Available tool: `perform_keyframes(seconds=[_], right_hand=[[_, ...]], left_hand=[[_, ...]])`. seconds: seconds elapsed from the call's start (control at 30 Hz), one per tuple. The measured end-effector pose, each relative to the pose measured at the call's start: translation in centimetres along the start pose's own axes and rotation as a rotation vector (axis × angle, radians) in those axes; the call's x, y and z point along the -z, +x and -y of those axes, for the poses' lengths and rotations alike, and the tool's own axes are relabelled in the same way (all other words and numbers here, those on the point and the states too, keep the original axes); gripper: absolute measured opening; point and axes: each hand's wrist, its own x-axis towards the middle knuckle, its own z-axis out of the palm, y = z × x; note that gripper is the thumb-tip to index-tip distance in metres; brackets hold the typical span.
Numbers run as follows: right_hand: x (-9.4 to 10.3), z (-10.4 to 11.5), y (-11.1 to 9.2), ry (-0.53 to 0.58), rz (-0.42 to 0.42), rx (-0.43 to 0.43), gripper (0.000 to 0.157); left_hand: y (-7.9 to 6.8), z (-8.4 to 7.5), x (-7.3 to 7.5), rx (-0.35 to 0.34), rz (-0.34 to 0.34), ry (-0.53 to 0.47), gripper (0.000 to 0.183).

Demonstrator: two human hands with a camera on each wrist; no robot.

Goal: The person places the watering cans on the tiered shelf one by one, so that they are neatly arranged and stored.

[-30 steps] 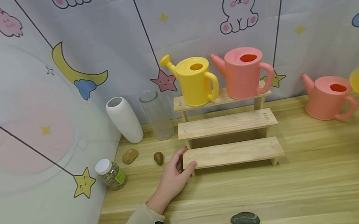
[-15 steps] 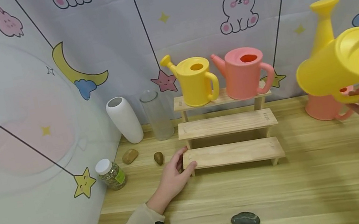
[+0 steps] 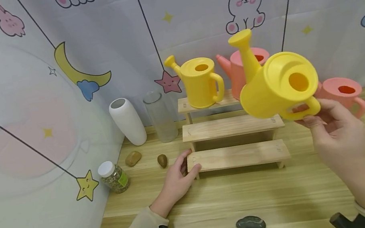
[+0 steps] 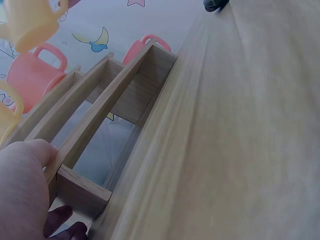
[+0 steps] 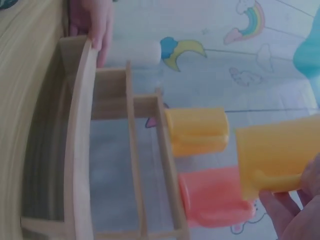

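Note:
A three-step wooden stand (image 3: 237, 156) is on the table, its lowest step held at the left end by my left hand (image 3: 174, 180); the thumb lies over the board in the left wrist view. My right hand (image 3: 340, 137) grips the handle of a yellow watering can (image 3: 256, 97), raised and tilted in front of the stand's right side, spout up. On the top step stand another yellow watering can (image 3: 196, 90) and a pink watering can (image 3: 237, 73), the pink one partly hidden by the held can. The middle and lowest steps bear nothing.
A second pink watering can (image 3: 341, 92) stands on the table, behind my right hand. Left of the stand are a white vase (image 3: 129, 125), a clear glass vase (image 3: 162, 121), two brown stones (image 3: 133, 158) and a lidded jar (image 3: 116, 178). A dark stone (image 3: 251, 225) lies in front.
My right hand has carried the yellow watering can leftward from the right edge, across the pink can on the table, to the stand's right side. The left hand has stayed on the stand.

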Motion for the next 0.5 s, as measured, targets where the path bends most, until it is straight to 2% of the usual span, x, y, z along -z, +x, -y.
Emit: perform_keyframes(seconds=[0.17, 0.37, 0.5], right_hand=[[-1.9, -0.2, 0.0, 0.006, 0.041, 0.022, 0.031], [-4.2, 0.3, 0.3, -0.058, 0.099, 0.023, 0.03], [-5.9, 0.4, 0.8, -0.047, 0.145, 0.019, 0.028]], left_hand=[[0.1, 0.1, -0.1, -0.002, 0.007, 0.019, 0.063], [0.0, 0.1, 0.0, -0.01, 0.01, 0.037, 0.064], [0.0, 0.1, 0.1, -0.005, 0.008, 0.026, 0.063]])
